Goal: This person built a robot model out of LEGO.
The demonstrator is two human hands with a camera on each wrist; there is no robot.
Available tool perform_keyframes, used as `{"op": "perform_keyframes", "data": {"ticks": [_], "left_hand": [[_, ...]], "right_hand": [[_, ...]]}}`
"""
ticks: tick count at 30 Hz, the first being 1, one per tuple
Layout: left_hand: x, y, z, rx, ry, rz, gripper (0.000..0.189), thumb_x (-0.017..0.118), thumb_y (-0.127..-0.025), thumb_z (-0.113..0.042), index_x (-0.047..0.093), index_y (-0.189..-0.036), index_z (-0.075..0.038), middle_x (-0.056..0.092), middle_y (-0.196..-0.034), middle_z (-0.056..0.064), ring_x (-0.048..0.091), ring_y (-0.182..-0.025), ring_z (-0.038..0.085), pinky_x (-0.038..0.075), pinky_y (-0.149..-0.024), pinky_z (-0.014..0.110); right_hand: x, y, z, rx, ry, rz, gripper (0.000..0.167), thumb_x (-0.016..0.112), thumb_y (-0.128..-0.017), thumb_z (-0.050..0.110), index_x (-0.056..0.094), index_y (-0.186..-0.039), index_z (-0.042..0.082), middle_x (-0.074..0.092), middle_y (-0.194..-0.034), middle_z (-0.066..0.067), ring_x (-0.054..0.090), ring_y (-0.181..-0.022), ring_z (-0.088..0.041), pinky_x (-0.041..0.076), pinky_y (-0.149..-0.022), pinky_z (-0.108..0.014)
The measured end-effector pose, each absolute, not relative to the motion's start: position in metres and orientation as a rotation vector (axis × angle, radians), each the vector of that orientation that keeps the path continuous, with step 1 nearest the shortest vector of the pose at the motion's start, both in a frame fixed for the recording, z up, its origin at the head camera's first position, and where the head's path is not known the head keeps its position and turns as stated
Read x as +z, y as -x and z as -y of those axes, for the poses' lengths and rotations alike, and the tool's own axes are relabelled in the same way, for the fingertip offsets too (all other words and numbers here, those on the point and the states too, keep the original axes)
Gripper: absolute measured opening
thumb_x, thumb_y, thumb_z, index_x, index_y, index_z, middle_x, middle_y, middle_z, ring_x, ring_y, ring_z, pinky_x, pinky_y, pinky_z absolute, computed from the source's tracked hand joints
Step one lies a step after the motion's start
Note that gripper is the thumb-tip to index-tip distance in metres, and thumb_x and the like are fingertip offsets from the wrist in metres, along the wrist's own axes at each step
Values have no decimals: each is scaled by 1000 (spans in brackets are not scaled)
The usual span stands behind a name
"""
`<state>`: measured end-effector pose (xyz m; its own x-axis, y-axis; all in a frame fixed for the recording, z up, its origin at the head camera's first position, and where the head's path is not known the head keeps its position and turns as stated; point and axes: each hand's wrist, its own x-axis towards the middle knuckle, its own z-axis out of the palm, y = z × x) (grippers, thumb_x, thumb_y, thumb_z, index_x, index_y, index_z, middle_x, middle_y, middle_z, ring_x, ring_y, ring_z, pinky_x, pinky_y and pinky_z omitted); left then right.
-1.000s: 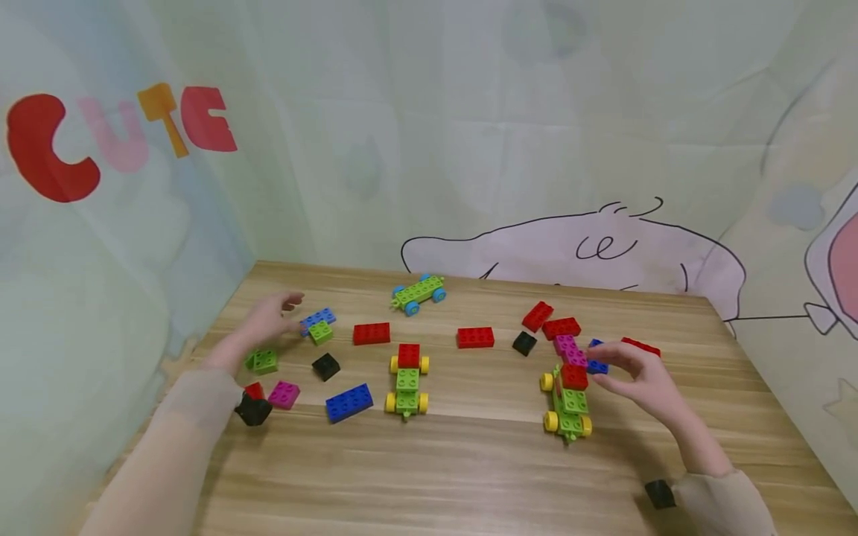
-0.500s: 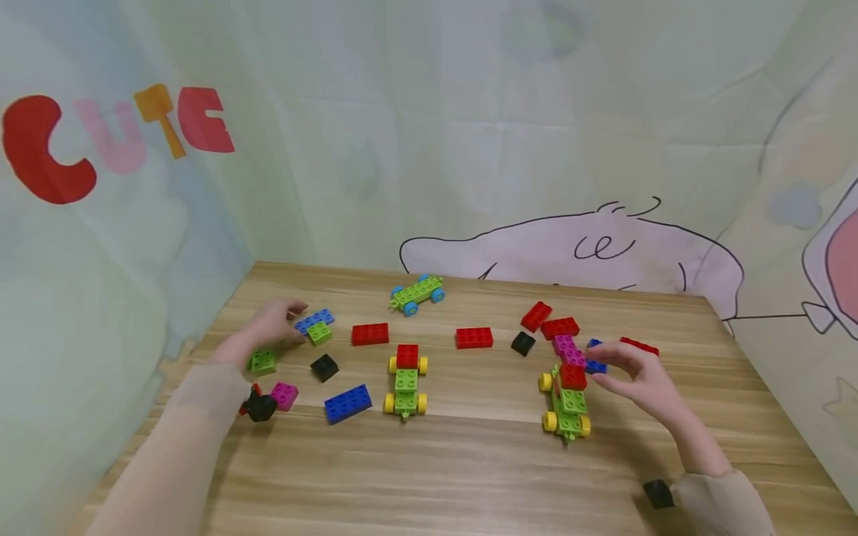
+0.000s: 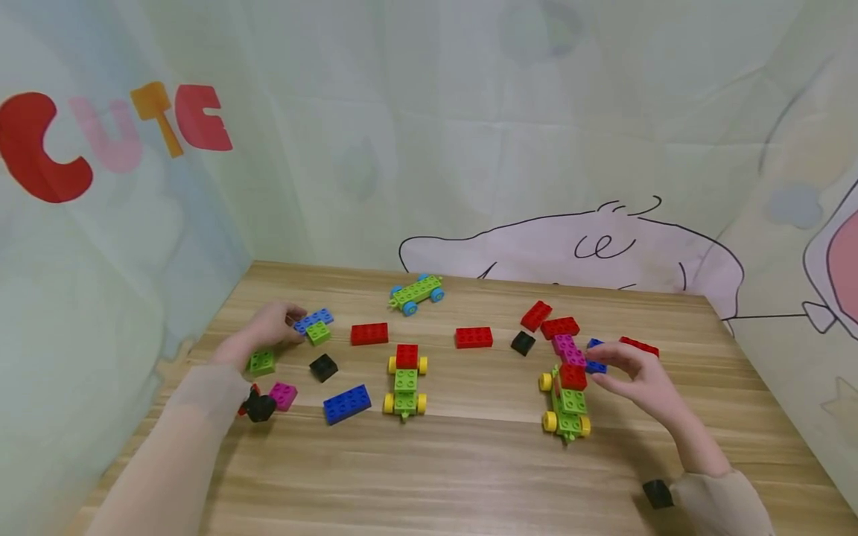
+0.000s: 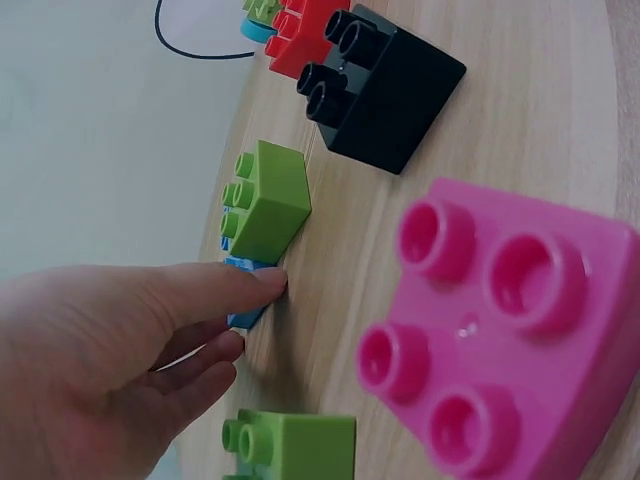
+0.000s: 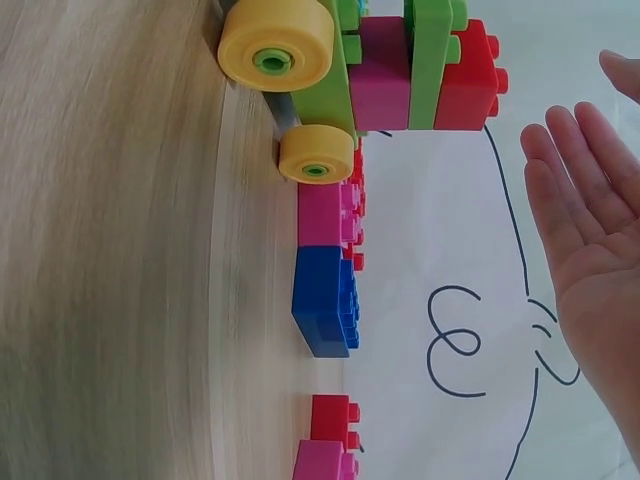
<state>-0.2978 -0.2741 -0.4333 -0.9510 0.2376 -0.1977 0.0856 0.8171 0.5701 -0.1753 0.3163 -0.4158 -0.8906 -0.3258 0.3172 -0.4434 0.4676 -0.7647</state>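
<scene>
My left hand (image 3: 269,327) is at the left end of a light blue brick (image 3: 315,320), thumb along its near side and fingers curled at the far side. The left wrist view shows the thumb crossing the light blue brick (image 4: 245,318). A lime green brick (image 3: 318,332) sits against that brick. My right hand (image 3: 640,376) hovers empty beside a yellow-wheeled toy car (image 3: 570,406) topped with a red brick (image 3: 573,377), fingers loosely extended. In the right wrist view, the right hand (image 5: 595,215) stands apart from the car (image 5: 325,95).
Around the left arm lie a green brick (image 3: 262,362), a magenta brick (image 3: 284,396), a black brick (image 3: 324,368) and a dark blue brick (image 3: 347,404). Another yellow-wheeled car (image 3: 406,381) stands mid-table. A blue-wheeled base (image 3: 417,293) is at the back. Red bricks (image 3: 474,337) lie farther right.
My left hand has lowered and come in around the left end of the light blue brick, holding almost still over the last half second. My right hand has stayed put.
</scene>
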Motion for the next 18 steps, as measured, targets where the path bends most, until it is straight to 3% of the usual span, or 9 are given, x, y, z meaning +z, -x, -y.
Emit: {"op": "perform_keyframes", "data": {"ticks": [18], "left_hand": [[-434,298,271,813,-200,-2809,49,68,-87,-6,52,-127,17,59,-117,33,58,-105,41,49,-91,50]], "right_hand": [[-414,175,-316,1415,-696,2573,28,68,-86,-5,63,-114,-5,67,-110,16,58,-104,9,44,-92,-7]]}}
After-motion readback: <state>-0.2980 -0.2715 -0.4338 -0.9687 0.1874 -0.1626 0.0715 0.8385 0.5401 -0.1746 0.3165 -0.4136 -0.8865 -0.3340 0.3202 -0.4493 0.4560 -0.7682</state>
